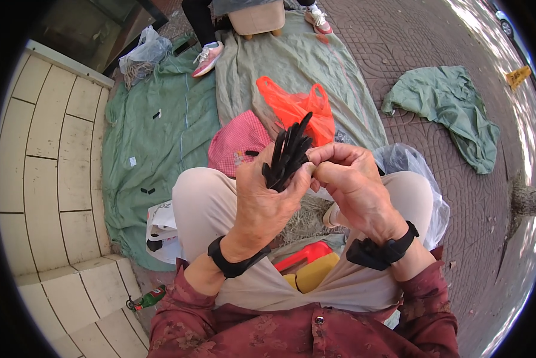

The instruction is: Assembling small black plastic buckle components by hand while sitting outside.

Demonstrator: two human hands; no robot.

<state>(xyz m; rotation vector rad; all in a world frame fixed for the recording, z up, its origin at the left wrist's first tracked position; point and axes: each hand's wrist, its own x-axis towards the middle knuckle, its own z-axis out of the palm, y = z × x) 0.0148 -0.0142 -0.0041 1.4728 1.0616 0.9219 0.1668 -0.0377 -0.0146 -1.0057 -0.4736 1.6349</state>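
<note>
A bunch of narrow black strips [287, 154] is gripped in my left hand [261, 203], fanning upward past the thumb and fingers. What the strips are made of I cannot make out. My right hand [354, 185] is closed in a pinch beside them, its fingertips meeting my left thumb; whatever lies between them is hidden. Both hands are raised above my lap. Just beyond them lie a pink checked cloth [235, 140] and a red plastic bag [307, 110]. Beneath my hands, dry, straw-like strands [307, 221] show between my knees.
Green sheeting [154, 137] covers the ground, with small black pieces [147, 191] scattered on it. Clear plastic [408, 161] lies by my right knee, a white bag [162, 224] by my left. A person's shoe [208, 58] and a beige stool [257, 18] are ahead. A tiled wall [47, 161] borders the left.
</note>
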